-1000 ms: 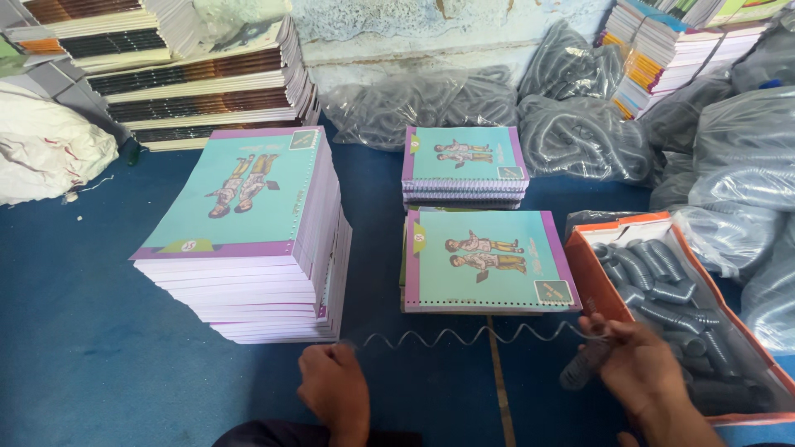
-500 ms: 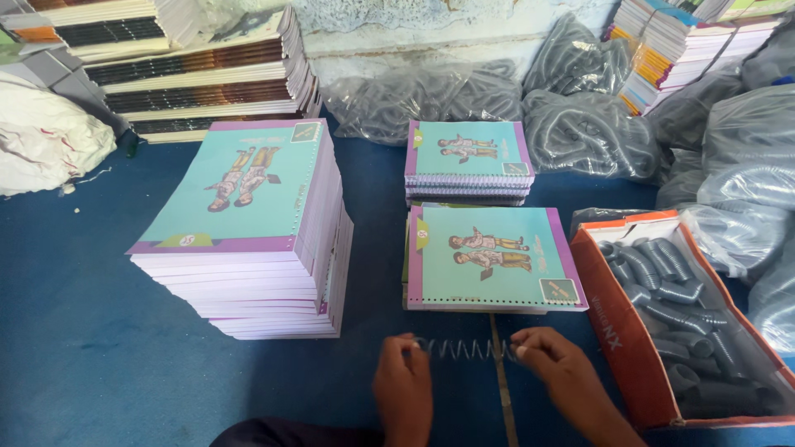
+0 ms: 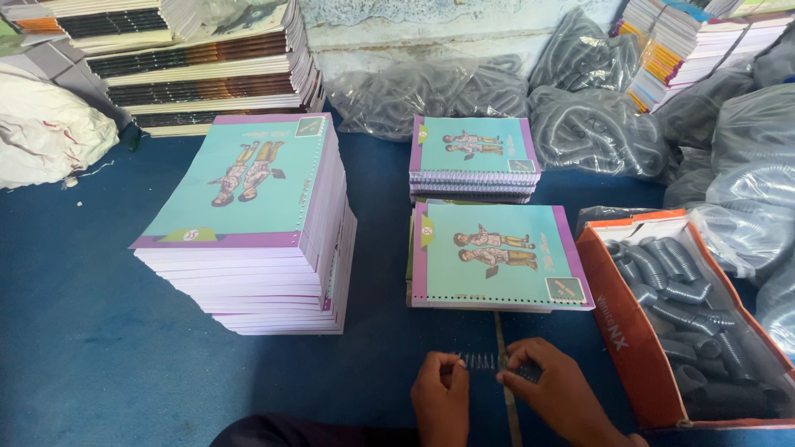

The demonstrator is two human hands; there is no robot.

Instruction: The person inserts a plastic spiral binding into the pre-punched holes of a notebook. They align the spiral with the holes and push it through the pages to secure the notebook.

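My left hand (image 3: 441,397) and my right hand (image 3: 553,387) are close together low in the view, each pinching one end of a short wire spiral coil (image 3: 480,361) squeezed between them over the blue floor. Just beyond the hands lies a single teal book with a purple edge (image 3: 497,257). Farther back sits a short stack of spiral-bound teal books (image 3: 473,157). A tall stack of unbound teal books (image 3: 257,223) stands to the left.
An orange cardboard box (image 3: 629,331) of grey spiral coils (image 3: 687,306) is at the right. Clear bags of coils (image 3: 596,116) lie behind. More book stacks (image 3: 190,66) line the back wall, and a white bundle (image 3: 50,136) lies far left.
The wire coil was stretched long between my hands a second ago. My hands have moved toward each other and the coil is now compressed short.
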